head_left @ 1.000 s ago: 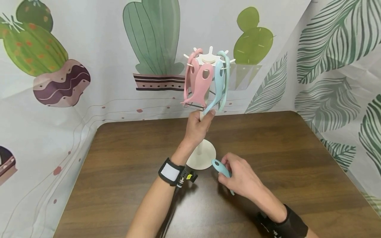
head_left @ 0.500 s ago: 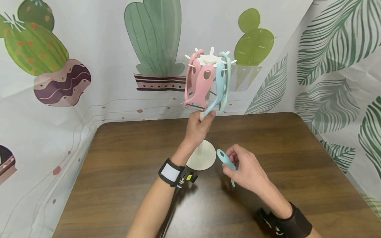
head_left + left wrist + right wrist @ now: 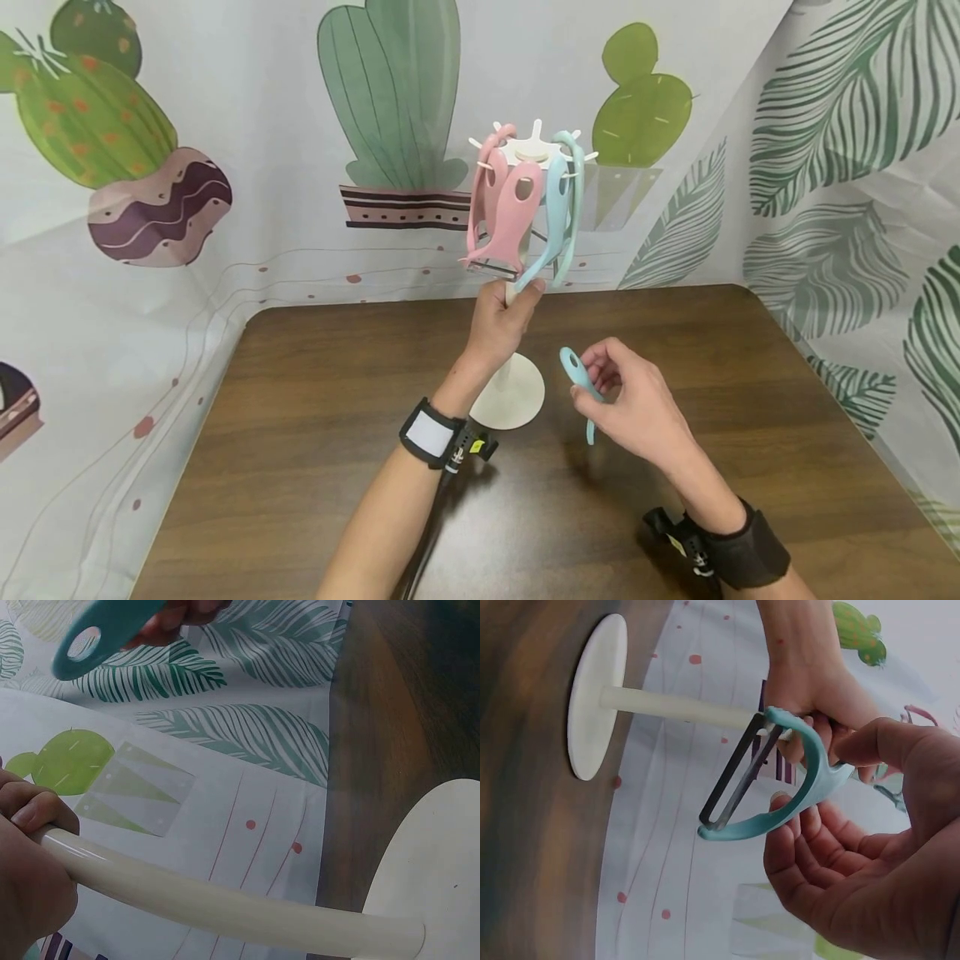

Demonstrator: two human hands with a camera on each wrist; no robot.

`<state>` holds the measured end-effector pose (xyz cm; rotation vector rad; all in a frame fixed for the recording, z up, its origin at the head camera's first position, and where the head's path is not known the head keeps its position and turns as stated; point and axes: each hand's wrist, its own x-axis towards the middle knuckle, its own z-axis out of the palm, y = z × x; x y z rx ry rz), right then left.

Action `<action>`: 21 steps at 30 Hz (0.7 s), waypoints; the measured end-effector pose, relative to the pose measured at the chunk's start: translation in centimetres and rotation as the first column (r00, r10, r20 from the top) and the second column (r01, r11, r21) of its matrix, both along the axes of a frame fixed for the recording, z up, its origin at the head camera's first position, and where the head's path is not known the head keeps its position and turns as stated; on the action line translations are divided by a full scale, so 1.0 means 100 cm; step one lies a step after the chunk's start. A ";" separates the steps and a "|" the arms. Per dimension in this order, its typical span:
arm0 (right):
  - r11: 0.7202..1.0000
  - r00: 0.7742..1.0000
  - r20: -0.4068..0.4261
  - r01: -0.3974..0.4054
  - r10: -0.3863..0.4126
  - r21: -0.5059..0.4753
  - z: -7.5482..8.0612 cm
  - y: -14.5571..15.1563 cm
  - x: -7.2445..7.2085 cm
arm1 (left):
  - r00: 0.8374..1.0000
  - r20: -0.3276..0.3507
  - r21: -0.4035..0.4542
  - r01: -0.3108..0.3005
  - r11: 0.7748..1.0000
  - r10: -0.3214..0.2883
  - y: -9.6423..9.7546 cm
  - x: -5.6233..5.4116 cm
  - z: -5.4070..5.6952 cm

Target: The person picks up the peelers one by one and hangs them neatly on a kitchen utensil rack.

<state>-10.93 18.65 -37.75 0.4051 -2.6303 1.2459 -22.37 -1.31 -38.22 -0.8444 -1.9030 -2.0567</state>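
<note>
A white stand with a round base [image 3: 517, 400] and a pronged top ring [image 3: 528, 152] stands on the table. My left hand [image 3: 501, 323] grips its post [image 3: 195, 896] just below the hanging tools. Pink peelers [image 3: 514, 217] hang by their handle holes at the front left of the ring, blue and green ones [image 3: 555, 208] at the right. Right of the base, my right hand [image 3: 633, 400] pinches a blue Y-shaped peeler [image 3: 780, 817] between thumb and fingers. Its holed handle end points up and its metal blade [image 3: 739, 772] faces down, above the table.
The brown wooden table [image 3: 337, 400] reaches back to a cloth backdrop [image 3: 270, 167] printed with cacti and leaves. Each wrist wears a black strap [image 3: 738, 550] with a small camera. A dark cable [image 3: 427, 542] runs beside the left forearm.
My right hand has lifted the blue peeler up and slightly right, away from the table, turning its handle more upright. The left hand has stayed on the post.
</note>
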 end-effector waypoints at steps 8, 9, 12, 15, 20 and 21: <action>0.993 0.996 -0.071 -0.052 0.045 -0.105 0.012 0.002 -0.009 | 1.000 -0.017 0.003 0.002 1.000 -0.002 -0.002 -0.002 0.001; 0.992 0.996 -0.074 -0.054 0.046 -0.112 0.013 0.002 -0.010 | 1.000 -0.017 0.004 0.003 1.000 -0.003 -0.002 -0.002 0.001; 0.989 0.996 -0.080 -0.054 0.044 -0.134 0.017 0.004 -0.013 | 1.000 -0.018 0.007 0.001 1.000 -0.001 -0.002 -0.002 0.001; 0.986 0.996 -0.082 -0.043 0.030 -0.163 0.021 0.008 -0.015 | 1.000 -0.014 0.013 0.004 1.000 -0.004 -0.002 -0.002 0.001; 0.967 0.995 -0.097 -0.037 0.013 -0.250 0.026 0.013 -0.020 | 1.000 0.004 0.004 -0.006 1.000 0.006 0.000 0.000 0.000; 0.961 0.995 -0.099 -0.041 0.014 -0.274 0.027 0.014 -0.021 | 1.000 0.007 0.002 -0.011 1.000 0.011 0.000 0.001 0.000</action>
